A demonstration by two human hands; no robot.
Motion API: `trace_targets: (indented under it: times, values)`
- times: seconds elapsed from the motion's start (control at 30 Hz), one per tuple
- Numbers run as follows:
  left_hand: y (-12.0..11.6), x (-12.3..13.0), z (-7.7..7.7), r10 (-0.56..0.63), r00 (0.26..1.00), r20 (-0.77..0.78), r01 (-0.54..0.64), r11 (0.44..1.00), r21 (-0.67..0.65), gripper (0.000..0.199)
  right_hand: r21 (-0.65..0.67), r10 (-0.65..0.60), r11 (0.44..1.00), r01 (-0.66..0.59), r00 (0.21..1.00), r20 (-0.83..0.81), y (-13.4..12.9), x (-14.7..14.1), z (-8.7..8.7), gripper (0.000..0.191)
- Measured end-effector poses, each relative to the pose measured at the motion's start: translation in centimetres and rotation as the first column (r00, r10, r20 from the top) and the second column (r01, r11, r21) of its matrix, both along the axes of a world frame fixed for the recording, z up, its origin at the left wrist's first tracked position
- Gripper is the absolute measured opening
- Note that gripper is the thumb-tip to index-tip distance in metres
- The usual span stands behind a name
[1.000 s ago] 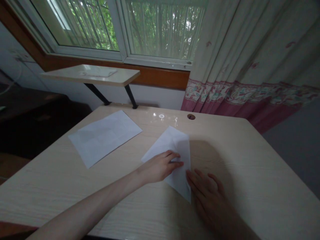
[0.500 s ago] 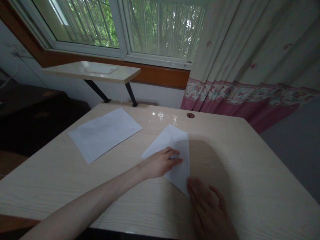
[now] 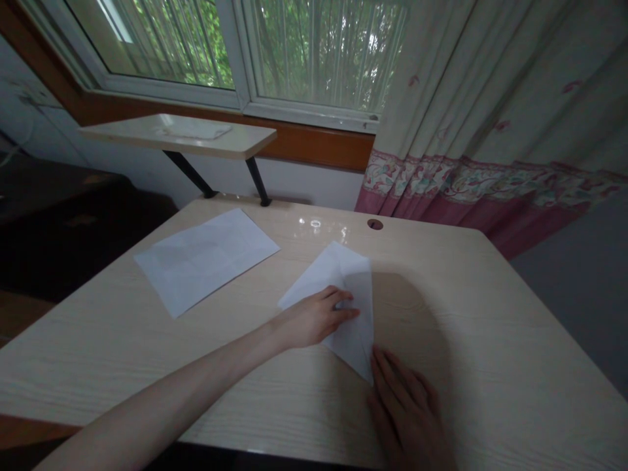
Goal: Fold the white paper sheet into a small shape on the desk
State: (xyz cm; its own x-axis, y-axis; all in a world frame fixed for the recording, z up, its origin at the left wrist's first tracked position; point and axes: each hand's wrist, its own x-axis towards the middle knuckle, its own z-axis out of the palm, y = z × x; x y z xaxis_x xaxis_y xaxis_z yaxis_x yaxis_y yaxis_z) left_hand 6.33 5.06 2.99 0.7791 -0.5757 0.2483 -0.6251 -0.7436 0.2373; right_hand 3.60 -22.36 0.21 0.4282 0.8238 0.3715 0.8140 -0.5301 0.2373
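Observation:
A folded sheet of white paper lies flat on the light wood-grain desk, with a pointed corner toward me. My left hand rests on the paper, fingers stretched out and a little apart, pressing it from above. At the paper's right edge, by the near corner, is my right hand. Its fingers are extended along that edge and touch it; the hand is in shadow. The underside of the paper is hidden.
Another white sheet lies on the desk at the left. A small raised shelf on black legs holds a white flat item. A round cable hole is near the back edge. Behind hang curtains beside a window.
My right hand has shifted slightly at the paper's near right edge, its fingers now closer together. My left hand stays in place on the paper.

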Motion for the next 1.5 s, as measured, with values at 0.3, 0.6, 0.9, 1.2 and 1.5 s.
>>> trace_targets:
  times: [0.3,0.6,0.9,1.2,1.5]
  values:
    - [0.1,-0.2,-0.2,0.027,0.999,-0.028,-0.026,0.999,0.025,0.04,0.047,0.062,0.997,-0.061,0.998,-0.019,-0.1,0.6,0.1,0.04]
    - [0.1,-0.2,-0.3,0.026,0.999,-0.024,-0.025,0.999,0.021,0.041,0.043,0.068,0.997,-0.067,0.998,-0.016,-0.1,0.3,0.2,0.039]
    - [0.2,-0.2,-0.3,0.009,1.0,-0.014,-0.008,0.999,0.034,0.042,0.029,0.061,0.998,-0.06,0.997,-0.042,-0.2,0.4,0.1,0.042]
    - [-1.5,-0.9,-0.2,0.154,0.987,-0.045,-0.156,0.988,-0.022,0.045,-0.012,0.082,0.997,-0.082,0.996,-0.043,-0.5,0.3,-0.1,0.045]
    - [-1.5,-0.9,-0.8,0.086,0.995,-0.052,-0.091,0.992,-0.085,0.055,0.038,0.114,0.993,-0.112,0.991,-0.073,-0.6,0.9,0.7,0.044]
